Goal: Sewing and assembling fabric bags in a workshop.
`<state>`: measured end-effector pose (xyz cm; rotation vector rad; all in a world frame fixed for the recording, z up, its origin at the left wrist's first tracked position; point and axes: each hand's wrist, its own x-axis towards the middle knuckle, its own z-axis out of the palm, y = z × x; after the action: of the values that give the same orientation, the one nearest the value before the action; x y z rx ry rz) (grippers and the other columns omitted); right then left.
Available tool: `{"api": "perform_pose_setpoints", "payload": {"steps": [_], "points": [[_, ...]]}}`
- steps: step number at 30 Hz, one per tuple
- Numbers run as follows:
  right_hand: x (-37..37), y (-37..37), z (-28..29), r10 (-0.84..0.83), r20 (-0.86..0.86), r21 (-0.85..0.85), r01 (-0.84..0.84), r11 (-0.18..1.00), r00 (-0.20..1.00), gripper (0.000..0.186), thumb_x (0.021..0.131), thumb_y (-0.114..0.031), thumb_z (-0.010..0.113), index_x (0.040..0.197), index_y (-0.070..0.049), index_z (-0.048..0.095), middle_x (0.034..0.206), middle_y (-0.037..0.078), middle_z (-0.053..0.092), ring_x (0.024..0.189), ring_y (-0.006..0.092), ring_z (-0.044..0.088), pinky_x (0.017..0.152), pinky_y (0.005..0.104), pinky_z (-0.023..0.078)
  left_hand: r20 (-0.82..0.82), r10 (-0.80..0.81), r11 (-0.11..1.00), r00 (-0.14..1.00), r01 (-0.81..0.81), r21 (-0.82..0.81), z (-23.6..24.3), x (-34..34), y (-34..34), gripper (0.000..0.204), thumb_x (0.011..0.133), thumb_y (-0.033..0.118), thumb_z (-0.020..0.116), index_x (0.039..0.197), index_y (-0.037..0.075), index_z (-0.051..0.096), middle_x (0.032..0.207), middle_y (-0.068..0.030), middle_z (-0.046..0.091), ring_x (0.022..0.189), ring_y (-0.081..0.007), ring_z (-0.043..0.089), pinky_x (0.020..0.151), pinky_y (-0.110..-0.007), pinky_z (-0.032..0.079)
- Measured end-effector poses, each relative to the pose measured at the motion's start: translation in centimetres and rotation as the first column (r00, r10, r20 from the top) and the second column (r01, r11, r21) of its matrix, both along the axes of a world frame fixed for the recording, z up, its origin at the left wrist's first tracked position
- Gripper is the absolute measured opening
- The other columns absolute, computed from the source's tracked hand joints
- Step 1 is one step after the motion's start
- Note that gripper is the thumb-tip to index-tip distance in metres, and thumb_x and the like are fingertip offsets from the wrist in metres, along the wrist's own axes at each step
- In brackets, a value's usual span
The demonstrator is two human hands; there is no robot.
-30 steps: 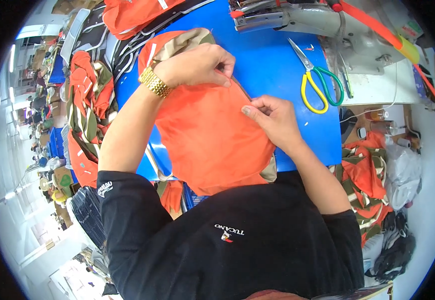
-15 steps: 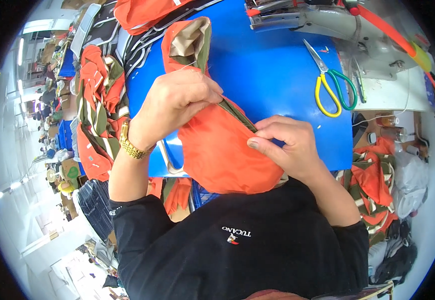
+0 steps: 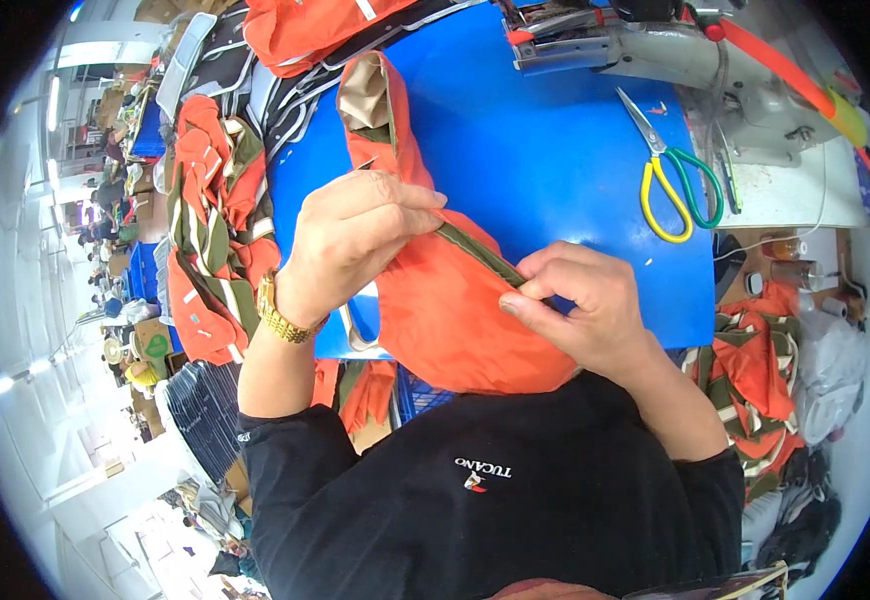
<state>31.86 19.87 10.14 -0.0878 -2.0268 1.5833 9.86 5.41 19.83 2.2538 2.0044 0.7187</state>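
Observation:
A sewn piece of orange fabric (image 3: pixel 465 335) with an olive-green edge strip (image 3: pixel 480 252) stretches between my hands over the blue tabletop (image 3: pixel 545 150). My left hand (image 3: pixel 355 235), with a gold watch on its wrist, pinches the strip's upper end. A thin dark pointed thing (image 3: pixel 365 163) sticks out above its knuckles; I cannot make out its kind. My right hand (image 3: pixel 585 300) pinches the strip's lower end between thumb and fingers. Beyond my left hand the piece's far end gapes, showing a beige lining (image 3: pixel 363 95). Its near end hangs against my black shirt.
Scissors (image 3: pixel 658 147) with yellow and green handles lie at the right of the tabletop. A sewing machine (image 3: pixel 655 52) stands at the far right. Heaped orange and olive pieces (image 3: pixel 195 315) lie at the left, more (image 3: pixel 755 370) at the right. Black white-edged pieces (image 3: pixel 285 105) lie far left.
The whole view has shifted slightly to the right. The fabric's far end has narrowed and turned a little. Both hands keep their pinch on the strip.

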Motion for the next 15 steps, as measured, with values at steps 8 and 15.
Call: {"api": "perform_pose_setpoints", "payload": {"steps": [8, 15], "points": [[-0.12, 0.01, -0.09, 0.009, 0.034, -0.058, -0.007, 0.998, 0.999, 0.017, 0.080, -0.003, 0.081, 0.075, -0.002, 0.065, 0.086, 0.015, 0.072, 0.073, 0.0265, 0.071, 0.062, 0.0349, 0.054, -0.005, 0.005, 1.000, 1.000, -0.005, -0.012, 0.19, 0.08, 0.08, 0.018, 0.073, -0.002, 0.078, 0.090, 0.004, 0.074, 0.101, -0.0075, 0.077, 0.087, -0.0247, 0.073, 0.073, -0.035, 0.057], [-0.18, -0.09, -0.29, -0.015, 0.028, -0.067, 0.017, 0.998, 0.999, 0.019, 0.079, 0.000, 0.081, 0.074, -0.001, 0.062, 0.081, 0.015, 0.071, 0.070, 0.0222, 0.069, 0.063, 0.0314, 0.052, 0.009, 0.010, 1.000, 1.000, -0.010, -0.003, -0.14, -0.01, 0.09, 0.020, 0.071, 0.001, 0.082, 0.089, 0.005, 0.075, 0.100, -0.0071, 0.078, 0.087, -0.0247, 0.074, 0.077, -0.035, 0.059]]}}
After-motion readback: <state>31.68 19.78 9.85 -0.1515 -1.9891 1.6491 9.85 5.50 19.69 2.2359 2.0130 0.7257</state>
